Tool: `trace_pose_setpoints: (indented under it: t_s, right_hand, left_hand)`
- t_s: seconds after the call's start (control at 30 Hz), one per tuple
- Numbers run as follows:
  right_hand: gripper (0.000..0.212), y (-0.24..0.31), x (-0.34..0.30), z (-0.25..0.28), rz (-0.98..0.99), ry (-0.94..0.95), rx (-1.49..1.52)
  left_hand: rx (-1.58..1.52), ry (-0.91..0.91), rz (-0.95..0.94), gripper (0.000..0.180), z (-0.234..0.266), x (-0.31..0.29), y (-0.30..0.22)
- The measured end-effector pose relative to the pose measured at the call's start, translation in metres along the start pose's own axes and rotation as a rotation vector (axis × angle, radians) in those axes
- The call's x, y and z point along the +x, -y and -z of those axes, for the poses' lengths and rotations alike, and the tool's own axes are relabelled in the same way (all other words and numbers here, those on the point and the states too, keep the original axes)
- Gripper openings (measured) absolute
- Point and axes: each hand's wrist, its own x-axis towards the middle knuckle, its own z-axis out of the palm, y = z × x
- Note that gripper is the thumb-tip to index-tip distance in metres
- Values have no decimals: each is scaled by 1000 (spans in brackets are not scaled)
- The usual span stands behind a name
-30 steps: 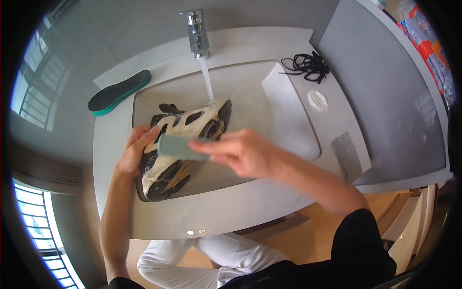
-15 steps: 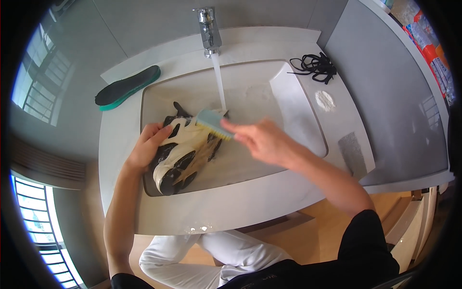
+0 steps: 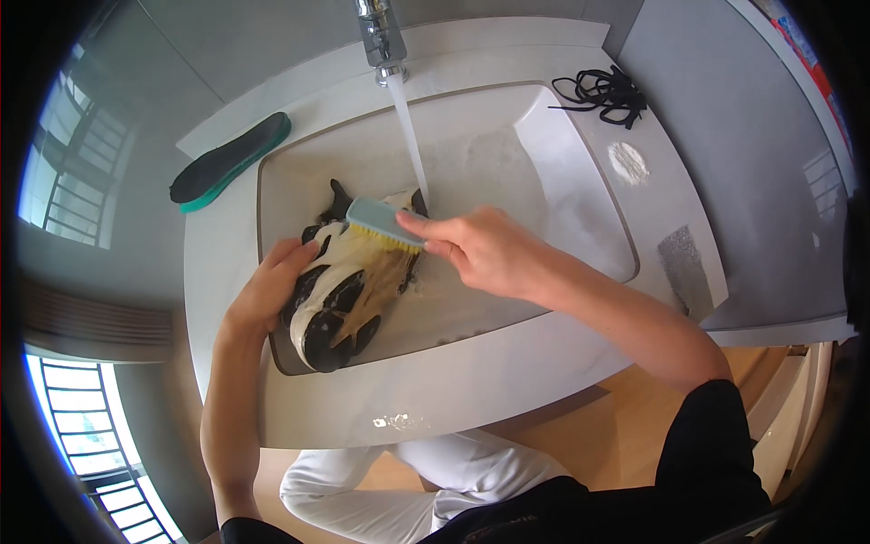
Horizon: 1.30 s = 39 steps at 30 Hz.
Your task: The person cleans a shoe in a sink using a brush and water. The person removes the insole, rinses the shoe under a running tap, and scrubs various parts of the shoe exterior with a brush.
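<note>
In the left half of the sink lies a black and cream shoe, its patterned sole turned up and wet. My left hand is closed on the shoe's left side, with the thumb over the sole. Between the fingers of my right hand is a light blue scrub brush. Its yellow bristles press on the upper part of the sole. Part of the brush's near end is hidden by my fingers.
Water runs from a chrome faucet into the white sink, which holds cloudy water. A black and green insole rests on the left counter. Black shoelaces, a white smear and a grey rough patch lie along the right.
The brush in my right hand has shifted a little left across the sole and lies flatter. My left hand keeps its hold on the shoe. The whole view has tilted slightly.
</note>
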Motion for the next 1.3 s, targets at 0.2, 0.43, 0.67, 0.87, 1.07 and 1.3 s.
trace_pose_setpoints:
  t_s: [0.2,0.43,0.67,0.87,1.07,1.3]
  right_hand:
    - [59,18,-2,-5,-16,184,164]
    - [55,25,5,-2,-89,174,130]
    - [47,17,-1,-10,-41,120,147]
    - [35,23,-6,-18,137,-27,86]
    - [46,27,-9,-17,115,24,68]
    - [50,27,-7,-17,101,64,77]
  left_hand:
    - [118,12,34,35,12,3,11]
    - [102,-101,-1,34,3,-2,9]
    - [63,36,59,31,10,4,13]
    - [196,-109,-31,35,-1,-8,12]
    - [179,-114,-63,37,2,-2,19]
    - [159,-113,30,39,-4,-8,6]
